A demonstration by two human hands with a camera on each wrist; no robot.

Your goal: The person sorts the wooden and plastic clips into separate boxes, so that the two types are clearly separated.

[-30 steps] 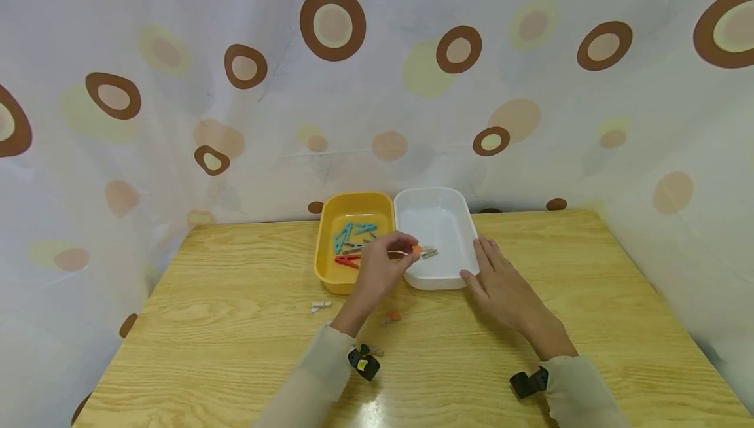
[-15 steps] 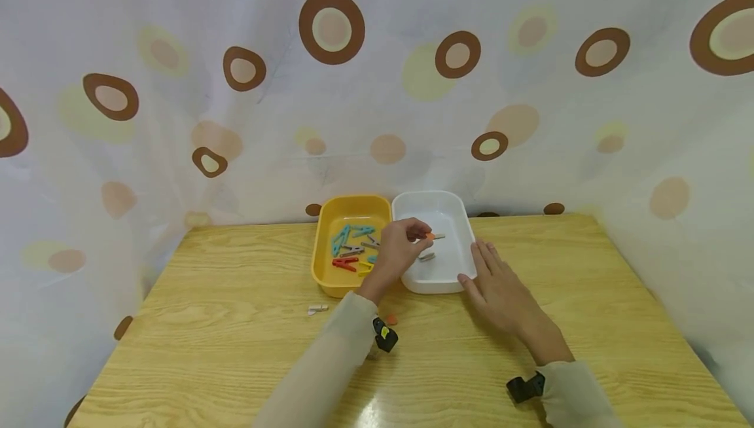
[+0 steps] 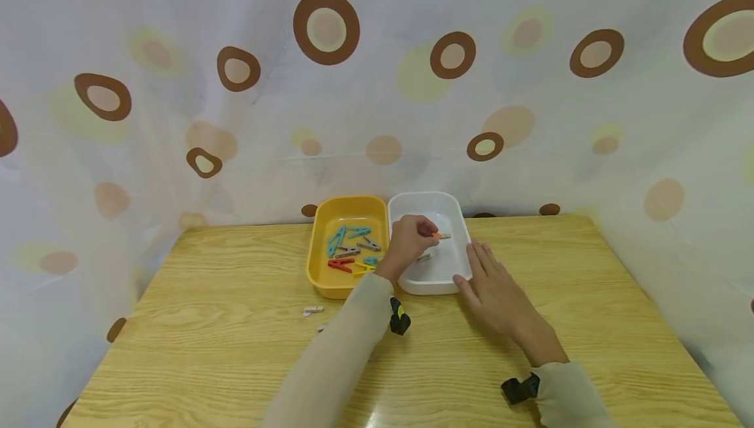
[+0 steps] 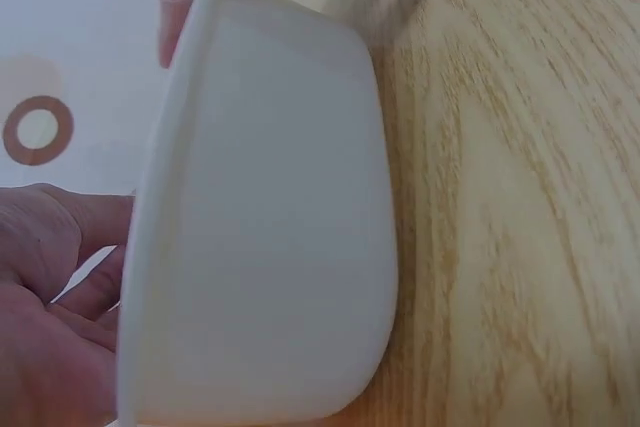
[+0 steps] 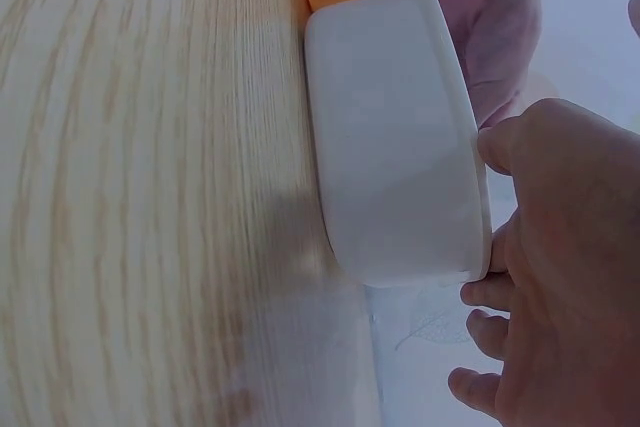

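Observation:
My left hand (image 3: 412, 238) is over the white plastic bin (image 3: 432, 288), its fingertips pinching a small wooden clothespin (image 3: 446, 236) with an orange decoration. Below it, another small clothespin (image 3: 424, 258) lies on the bin floor, partly hidden by the hand. My right hand (image 3: 497, 290) rests against the bin's right rim with fingers extended. In the right wrist view, its thumb (image 5: 500, 145) touches the rim of the bin (image 5: 400, 137). The bin wall (image 4: 270, 197) hides most of the left fingers and the held clothespin in the left wrist view.
Touching the white bin's left side is a yellow bin (image 3: 311, 264) with several larger clothespins, among them a red one (image 3: 340, 265) and a teal one (image 3: 336, 242). A small whitish clothespin (image 3: 313, 310) lies on the wooden table (image 3: 224, 323). A patterned curtain (image 3: 353, 101) hangs behind.
My left hand has moved right, from the white bin's left side to farther over its middle, carrying the clothespin. The right hand keeps its place on the rim.

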